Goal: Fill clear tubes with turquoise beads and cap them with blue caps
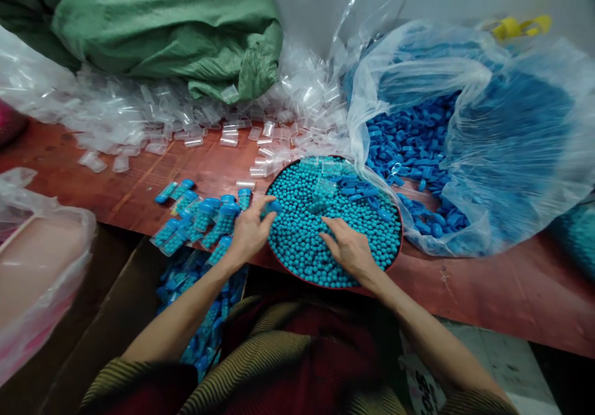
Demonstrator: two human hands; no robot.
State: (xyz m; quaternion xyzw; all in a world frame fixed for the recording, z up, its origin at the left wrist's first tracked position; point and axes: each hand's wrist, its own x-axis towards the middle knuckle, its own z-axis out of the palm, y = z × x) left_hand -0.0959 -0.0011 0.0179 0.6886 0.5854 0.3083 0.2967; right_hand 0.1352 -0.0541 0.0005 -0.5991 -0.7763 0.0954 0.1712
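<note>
A round, red-rimmed tray (402, 232) full of small turquoise beads (297, 241) stands in front of me. At its left edge is my left hand (248, 232), thumb and forefinger apart. A blue cap (274, 206) shows right by those fingertips; whether they touch it is unclear. My right hand (351, 251) hangs low over the beads with thumb and fingers parted, nothing visible between them. Clear plastic tubes (324, 187) and several blue caps (360, 189) lie on the beads. Beside my left hand are bead-filled tubes with blue caps (204, 215).
Behind the tray, empty clear tubes (297, 136) are heaped under a green sack (176, 31). At right, an open plastic bag (506, 130) spills blue caps (411, 148) onto the reddish table (488, 291). Below the front edge, more filled tubes (204, 334) lie near a cardboard box (102, 316).
</note>
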